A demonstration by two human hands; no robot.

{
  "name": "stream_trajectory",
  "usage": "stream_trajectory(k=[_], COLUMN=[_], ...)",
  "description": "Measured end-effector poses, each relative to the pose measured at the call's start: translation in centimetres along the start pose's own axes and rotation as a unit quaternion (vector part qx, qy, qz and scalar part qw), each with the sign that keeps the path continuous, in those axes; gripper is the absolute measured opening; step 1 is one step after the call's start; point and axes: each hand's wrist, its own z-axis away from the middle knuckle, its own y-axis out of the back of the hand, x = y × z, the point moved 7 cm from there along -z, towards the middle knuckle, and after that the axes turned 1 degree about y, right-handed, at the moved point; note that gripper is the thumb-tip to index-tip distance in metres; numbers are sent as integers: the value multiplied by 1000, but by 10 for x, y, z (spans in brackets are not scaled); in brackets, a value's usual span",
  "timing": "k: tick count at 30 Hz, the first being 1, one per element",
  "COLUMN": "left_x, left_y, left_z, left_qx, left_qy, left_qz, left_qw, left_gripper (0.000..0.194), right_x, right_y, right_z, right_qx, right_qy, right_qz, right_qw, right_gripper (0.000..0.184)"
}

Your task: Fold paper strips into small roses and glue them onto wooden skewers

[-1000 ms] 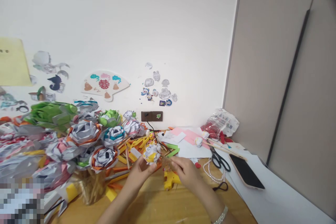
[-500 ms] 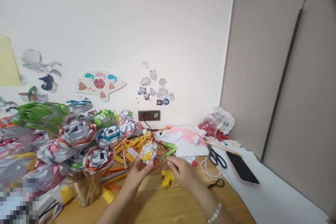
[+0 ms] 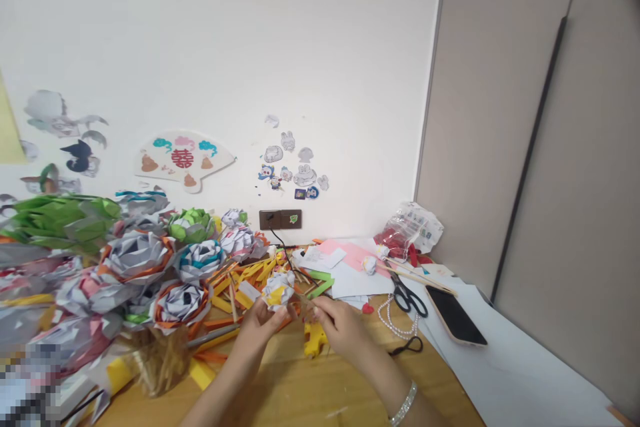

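Note:
My left hand [image 3: 263, 327] is closed around the underside of a small white and yellow paper flower [image 3: 278, 290]. Just to its right, my right hand [image 3: 337, 327] pinches what looks like a thin wooden stick [image 3: 303, 296] running toward the flower; fingers partly hide where the two meet. Beneath the right fingers a yellow hot glue gun [image 3: 315, 340] lies on the wooden table, partly covered by the hand.
Large paper flowers [image 3: 137, 257] crowd the left side, some above a clear container of sticks [image 3: 157, 363]. Folded paper strips [image 3: 250, 273] litter the middle. To the right lie black scissors [image 3: 407, 297], a pearl string [image 3: 395, 323], a phone [image 3: 455, 317] and white paper sheets [image 3: 520, 360].
The view has turned slightly right, so everything sits a little further left. Both hands keep their hold, the flower in the left and the stick in the right.

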Motion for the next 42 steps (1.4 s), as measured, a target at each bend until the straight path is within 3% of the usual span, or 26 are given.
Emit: stream_trajectory(k=[10, 17, 26, 42], left_x=[2, -5, -5, 0], left_y=[0, 6, 3, 3], left_z=[-3, -2, -2, 1], left_qx=[-2, 37, 3, 22], left_qy=[2, 4, 17, 27], left_qz=[-7, 20, 1, -4], left_qw=[1000, 999, 1000, 999], left_gripper=[44, 42, 39, 41], right_x=[2, 3, 3, 2], right_y=[-2, -5, -5, -4], right_z=[0, 0, 0, 0], right_qx=[7, 8, 5, 6], right_qy=[1, 0, -4, -6], right_qz=[6, 11, 9, 4], right_qw=[1000, 1000, 1000, 1000], right_gripper=[24, 24, 25, 24])
